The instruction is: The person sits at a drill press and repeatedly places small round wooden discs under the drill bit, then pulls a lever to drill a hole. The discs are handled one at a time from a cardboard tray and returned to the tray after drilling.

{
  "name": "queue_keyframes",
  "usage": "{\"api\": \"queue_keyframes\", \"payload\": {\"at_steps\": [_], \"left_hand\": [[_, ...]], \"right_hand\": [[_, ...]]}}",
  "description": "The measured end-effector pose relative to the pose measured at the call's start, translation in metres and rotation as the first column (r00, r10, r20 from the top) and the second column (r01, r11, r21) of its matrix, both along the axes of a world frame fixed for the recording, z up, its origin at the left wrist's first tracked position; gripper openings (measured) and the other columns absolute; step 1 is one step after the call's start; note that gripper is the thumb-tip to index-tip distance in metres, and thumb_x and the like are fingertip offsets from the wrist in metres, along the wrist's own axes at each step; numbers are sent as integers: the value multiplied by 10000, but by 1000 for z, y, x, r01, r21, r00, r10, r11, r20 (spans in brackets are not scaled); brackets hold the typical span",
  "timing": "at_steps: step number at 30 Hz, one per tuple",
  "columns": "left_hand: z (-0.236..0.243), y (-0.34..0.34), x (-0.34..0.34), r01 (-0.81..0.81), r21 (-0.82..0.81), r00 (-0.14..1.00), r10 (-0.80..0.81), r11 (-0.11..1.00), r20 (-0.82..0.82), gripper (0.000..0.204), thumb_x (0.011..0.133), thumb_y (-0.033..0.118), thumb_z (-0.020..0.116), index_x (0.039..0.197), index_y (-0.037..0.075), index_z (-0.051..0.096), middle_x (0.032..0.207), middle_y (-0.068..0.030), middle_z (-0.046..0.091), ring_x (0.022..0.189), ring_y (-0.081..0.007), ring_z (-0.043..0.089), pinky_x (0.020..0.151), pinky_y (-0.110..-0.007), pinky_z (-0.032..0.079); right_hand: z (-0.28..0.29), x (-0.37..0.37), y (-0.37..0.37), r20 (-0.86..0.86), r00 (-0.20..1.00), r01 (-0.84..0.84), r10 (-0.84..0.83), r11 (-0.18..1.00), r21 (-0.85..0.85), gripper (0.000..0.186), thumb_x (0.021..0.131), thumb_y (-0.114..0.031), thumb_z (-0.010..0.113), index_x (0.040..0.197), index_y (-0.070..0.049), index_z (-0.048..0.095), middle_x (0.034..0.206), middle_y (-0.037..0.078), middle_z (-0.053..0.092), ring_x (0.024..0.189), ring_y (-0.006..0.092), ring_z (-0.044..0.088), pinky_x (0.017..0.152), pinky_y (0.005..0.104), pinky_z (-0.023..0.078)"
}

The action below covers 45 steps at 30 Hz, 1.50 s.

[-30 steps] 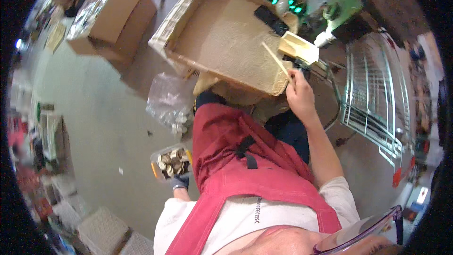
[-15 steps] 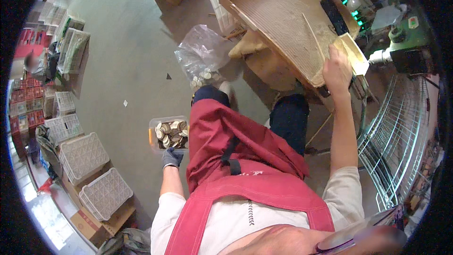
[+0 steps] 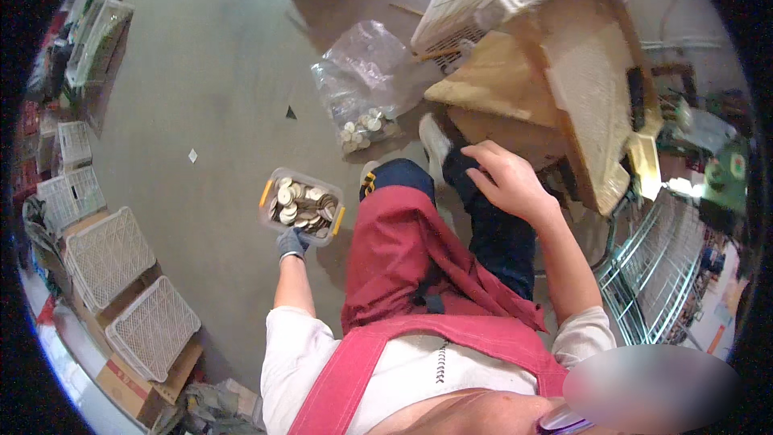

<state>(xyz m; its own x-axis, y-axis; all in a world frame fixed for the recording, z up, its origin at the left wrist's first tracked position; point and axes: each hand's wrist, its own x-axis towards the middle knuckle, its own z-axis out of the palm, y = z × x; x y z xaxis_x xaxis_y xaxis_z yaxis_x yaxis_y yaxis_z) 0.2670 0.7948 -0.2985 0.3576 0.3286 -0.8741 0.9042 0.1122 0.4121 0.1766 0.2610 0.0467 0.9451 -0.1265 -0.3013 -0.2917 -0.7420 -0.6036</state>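
My left hand, in a dark grey glove, grips the near edge of a clear plastic box with orange-yellow clips on two sides. Inside it lie many round, flat discs, pale and brownish. The fingers are partly hidden by the box. My bare right hand hangs over my right knee, its fingers apart and nothing in them. Beyond that hand stands a large brown tray with dusty inner faces. A pale yellow block-like piece sits at the tray's right edge.
A clear plastic bag with pale discs lies on the floor ahead. White crates stand behind it. Grey lattice crates line the left, beside a cardboard box. A wire rack is at my right.
My right hand has left the tray's yellow piece and come back over my knee. The box in my left hand has turned slightly. My view has shifted and my legs have moved.
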Motion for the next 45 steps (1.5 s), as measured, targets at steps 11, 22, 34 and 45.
{"api": "queue_keyframes", "payload": {"at_steps": [11,22,34,45], "left_hand": [[-59,-59,24,129,117,992,-126,985,-31,192,786,78,695,971,39,664,788,-40,646,643,-168,599,575,-311,481],[-72,-72,30,115,-24,991,-116,993,-60,363,821,43,659,1184,52,646,965,-34,686,769,-159,643,675,-300,536],[-83,-75,47,84,-149,988,-102,985,-117,258,844,76,644,1099,43,639,906,-31,658,751,-170,631,648,-317,527],[-147,-13,-4,200,-400,977,-213,894,13,433,945,394,531,1285,127,534,1196,-60,601,1093,-213,564,882,-396,472]], "right_hand": [[-365,211,17,-374,909,-35,182,929,368,486,808,-317,639,1201,-32,608,1086,205,661,1042,361,624,904,429,489],[-507,234,97,-241,838,494,-490,868,-48,1123,699,-530,769,1457,47,174,1427,291,369,1305,421,403,1080,468,341],[-494,252,133,-580,779,503,-239,790,351,502,802,-350,703,1174,-17,643,1052,141,680,1010,238,640,885,398,478],[-286,208,163,-764,561,791,-318,-65,608,244,888,-33,556,1114,-25,647,999,58,667,907,147,623,779,299,518]]}}
